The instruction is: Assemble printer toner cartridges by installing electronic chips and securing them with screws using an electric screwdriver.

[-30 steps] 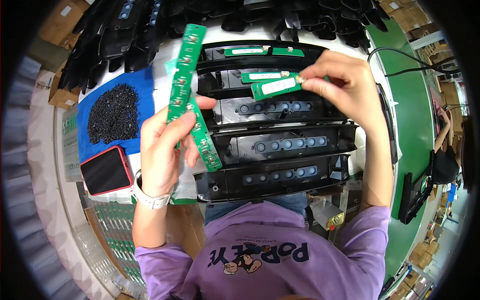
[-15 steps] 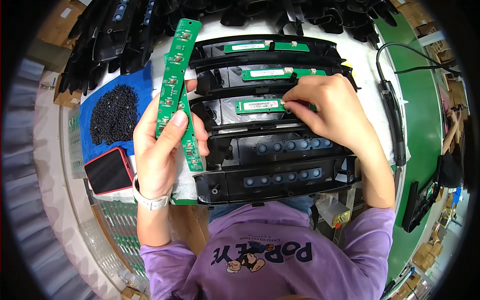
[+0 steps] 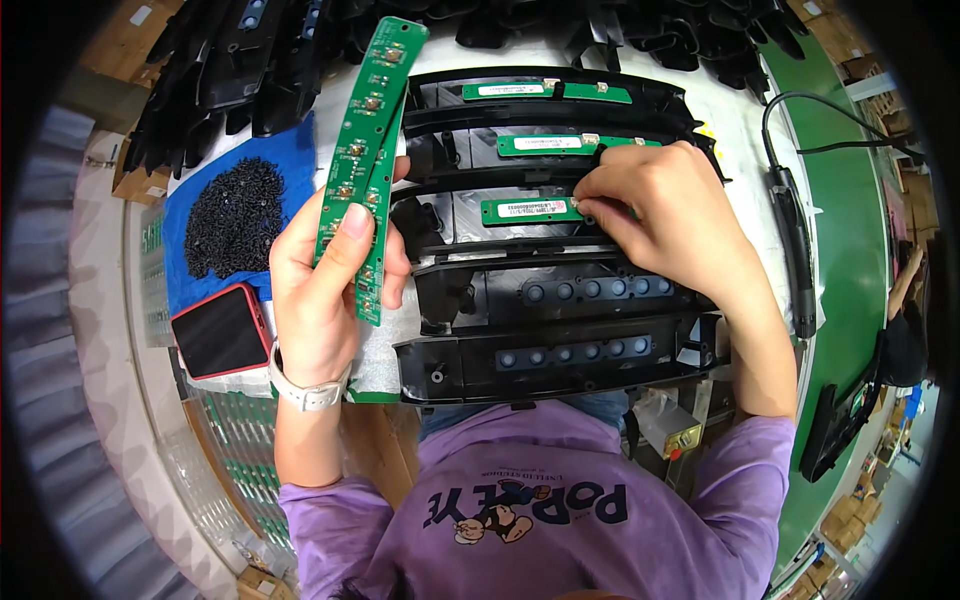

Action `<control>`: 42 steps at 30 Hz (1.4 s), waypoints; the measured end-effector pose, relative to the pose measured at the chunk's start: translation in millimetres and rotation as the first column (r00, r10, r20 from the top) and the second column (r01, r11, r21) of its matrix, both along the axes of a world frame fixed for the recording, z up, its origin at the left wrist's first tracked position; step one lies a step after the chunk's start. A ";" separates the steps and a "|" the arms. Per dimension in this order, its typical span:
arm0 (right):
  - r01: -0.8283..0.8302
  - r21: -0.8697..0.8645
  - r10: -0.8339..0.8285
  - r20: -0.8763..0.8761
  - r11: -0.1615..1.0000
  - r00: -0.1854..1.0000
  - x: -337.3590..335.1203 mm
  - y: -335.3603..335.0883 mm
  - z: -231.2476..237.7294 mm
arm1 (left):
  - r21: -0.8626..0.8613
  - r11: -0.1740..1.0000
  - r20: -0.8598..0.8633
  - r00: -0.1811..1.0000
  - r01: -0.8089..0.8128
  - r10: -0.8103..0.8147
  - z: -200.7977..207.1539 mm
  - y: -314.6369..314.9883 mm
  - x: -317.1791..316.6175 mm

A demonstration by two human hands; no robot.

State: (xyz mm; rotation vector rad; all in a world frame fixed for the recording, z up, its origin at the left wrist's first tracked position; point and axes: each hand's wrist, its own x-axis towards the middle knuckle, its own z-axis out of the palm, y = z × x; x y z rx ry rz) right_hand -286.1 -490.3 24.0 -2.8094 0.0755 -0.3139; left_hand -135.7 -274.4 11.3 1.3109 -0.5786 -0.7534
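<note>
My left hand (image 3: 322, 262) is closed around two long green circuit boards (image 3: 374, 106), overlapping at a slight angle. Its thumb presses on their component side, and they stand over the left ends of the black plastic housings. With fingertips pinched, my right hand (image 3: 672, 212) grips another green circuit board (image 3: 525, 211) by its white connector. That board lies label side up in the third black housing (image 3: 462, 222) from the far side; my fingers cover its right part. Beyond it, two housings hold similar boards, the middle one (image 3: 545, 145) and the farthest one (image 3: 500, 91).
Two nearer housings (image 3: 470, 370) show rows of bluish round buttons. Left lie a pile of small black screws (image 3: 235, 215) on blue cloth and a red-cased phone (image 3: 222, 332). A corded black electric screwdriver (image 3: 795, 250) lies right. More black housings (image 3: 230, 70) crowd the far edge.
The two boards in my left hand have swung closer together and a little upward. My right hand stays pinched at the third housing's board. The whole view has shifted slightly.
</note>
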 end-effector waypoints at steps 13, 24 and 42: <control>-0.059 0.053 0.044 0.251 0.997 0.967 2.3 23.5 24.2 | -0.213 0.967 -0.439 0.871 0.139 -0.222 -4.2 8.6 8.6; -0.379 -0.503 0.619 0.493 0.776 0.612 75.2 53.3 25.2 | -0.416 0.847 -0.539 0.662 0.330 -0.522 -12.2 13.8 16.5; -0.117 0.205 0.061 0.259 0.972 0.964 -48.1 63.0 35.4 | -0.145 0.977 -0.092 0.981 0.156 -0.171 -7.8 7.5 1.4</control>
